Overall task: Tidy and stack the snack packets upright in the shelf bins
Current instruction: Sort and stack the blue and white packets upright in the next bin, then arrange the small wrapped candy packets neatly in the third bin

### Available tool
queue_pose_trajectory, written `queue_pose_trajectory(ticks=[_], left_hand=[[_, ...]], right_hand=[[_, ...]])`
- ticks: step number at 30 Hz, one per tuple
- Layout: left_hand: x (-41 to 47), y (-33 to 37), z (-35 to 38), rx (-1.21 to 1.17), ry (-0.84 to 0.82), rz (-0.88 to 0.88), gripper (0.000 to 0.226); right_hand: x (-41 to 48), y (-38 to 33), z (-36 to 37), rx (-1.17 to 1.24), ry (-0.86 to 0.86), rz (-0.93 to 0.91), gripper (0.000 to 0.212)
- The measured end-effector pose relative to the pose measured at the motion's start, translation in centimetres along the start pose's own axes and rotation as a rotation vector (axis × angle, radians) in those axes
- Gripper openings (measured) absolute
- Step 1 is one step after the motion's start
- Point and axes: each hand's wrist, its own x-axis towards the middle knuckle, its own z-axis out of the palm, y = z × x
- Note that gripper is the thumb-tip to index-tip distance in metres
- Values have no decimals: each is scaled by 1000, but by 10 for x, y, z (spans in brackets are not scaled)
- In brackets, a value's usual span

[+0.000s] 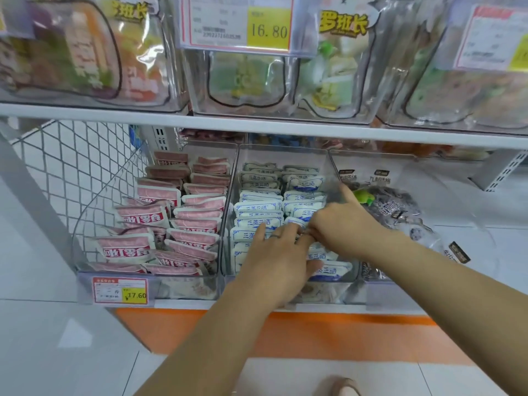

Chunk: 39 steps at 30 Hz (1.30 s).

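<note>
The clear middle bin (pixel 285 154) holds blue-and-white packets (pixel 258 205) in two rows, upright at the far end, leaning or flat at the near end; the left bin (pixel 214 150) holds tilted pink packets (pixel 137 248); the right bin (pixel 371 161) holds a heap of dark packets (pixel 397 210); the left hand (pixel 274 252) lies with straight fingers on the near blue-and-white packets; the right hand (pixel 340 224) pinches one packet's top with curled fingers, forefinger stretched out; where the fingertips meet is hard to make out; the upper bins (pixel 243 81) are blurred and cut off.
</note>
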Motion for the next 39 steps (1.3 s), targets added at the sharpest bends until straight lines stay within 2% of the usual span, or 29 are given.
queue_pose_trajectory(ticks=[3, 5, 7, 9, 11, 14, 17, 20, 23, 25, 28, 30, 32, 35, 37, 39], left_hand=[[0, 0, -1, 2, -21, -5, 54], [-4, 2, -1, 1, -20, -18, 57], [-9, 4, -3, 7, 13, -48, 60], [-11, 11, -7, 30, 59, -74, 63], [-7, 21, -10, 60, 67, -88, 63], [7, 38, -6, 99, -39, -107, 62], [19, 42, 3, 159, -127, -141, 60], [32, 42, 0, 156, -204, -175, 61], [38, 47, -12, 110, -227, -204, 59], [35, 55, -19, -1, -64, -228, 52], [27, 77, -26, -141, 351, -194, 39], [25, 100, -29, -212, 478, -98, 35], [27, 124, -30, -219, 443, -25, 35], [42, 146, -23, -171, 243, -84, 42], [53, 156, -19, -278, 164, -143, 48], [61, 162, -19, -491, 158, -179, 52]], right_hand=[[0, 11, -5, 147, -26, 6, 34], [-14, 18, -5, 316, 42, 44, 32], [-39, 23, 1, 558, 272, 141, 24], [-69, 30, 13, 745, 600, 265, 18], [-93, 41, 26, 855, 749, 406, 16], [-120, 62, 48, 961, 653, 575, 17], [-140, 72, 75, 957, 475, 644, 19], [-147, 72, 94, 1013, 312, 592, 27], [-146, 75, 99, 1046, 238, 506, 53], [-142, 79, 97, 1114, 258, 509, 64], [-133, 84, 95, 1158, 226, 544, 82], [-129, 86, 93, 1228, 217, 565, 89], [-129, 86, 90, 1291, 260, 546, 87], [-133, 82, 91, 1310, 312, 462, 73], [-137, 79, 93, 1267, 317, 430, 71], [-141, 77, 98, 1248, 335, 357, 70]])
